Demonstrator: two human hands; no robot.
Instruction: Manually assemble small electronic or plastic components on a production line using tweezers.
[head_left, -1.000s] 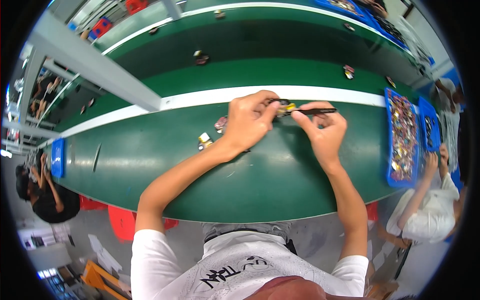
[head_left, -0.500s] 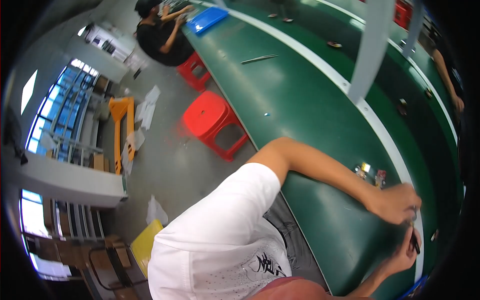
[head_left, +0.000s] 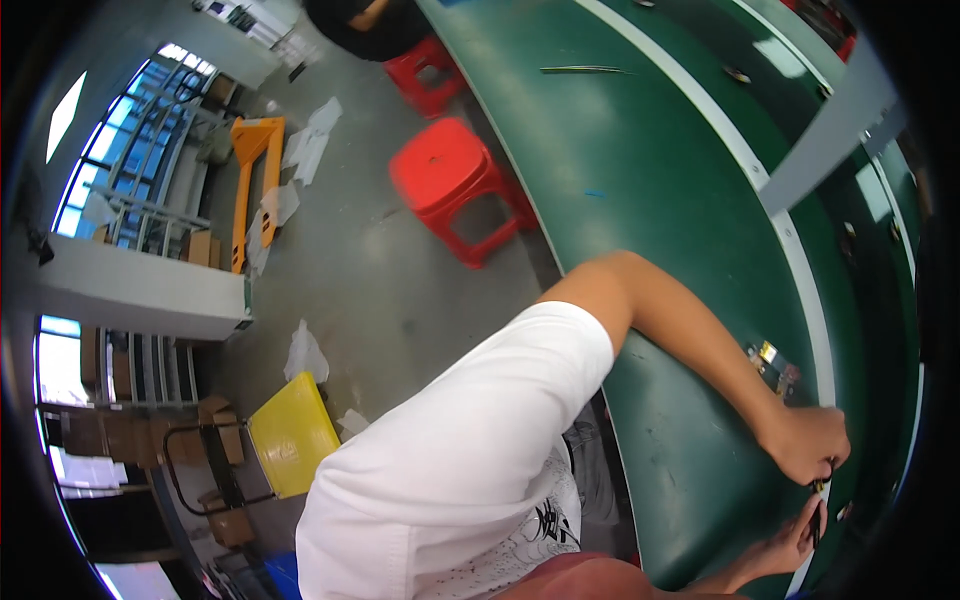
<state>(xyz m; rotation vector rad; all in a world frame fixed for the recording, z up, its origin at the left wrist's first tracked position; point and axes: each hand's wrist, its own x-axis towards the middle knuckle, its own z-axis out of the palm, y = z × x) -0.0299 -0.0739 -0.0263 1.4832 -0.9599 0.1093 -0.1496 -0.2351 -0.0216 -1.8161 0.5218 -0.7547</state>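
Observation:
My left hand [head_left: 806, 446] is closed, fingers curled around a small dark part with a bit of yellow [head_left: 821, 485] over the white strip of the green bench. Just below it, my right hand [head_left: 785, 552] is closed on a slim black object [head_left: 816, 522]; its exact kind is too small to tell. The two hands nearly meet, fingertips pointing at each other. Beside my left wrist lie several small electronic-looking parts [head_left: 772, 366], one with a yellow patch.
The green bench [head_left: 680, 200] bears a pair of thin metal tweezers [head_left: 582, 70] and a small blue bit [head_left: 594, 194]. A grey post [head_left: 835, 130] rises beyond the white strip. Red stools [head_left: 440, 165], a yellow chair [head_left: 293, 435] and an orange pallet jack [head_left: 258, 135] stand leftward. A person [head_left: 365, 25] sits farther along.
The view has swung, so the stools, bench and post sit higher and farther right. My hands stay close together, both still closed; the seated person is now mostly cut off by the top edge.

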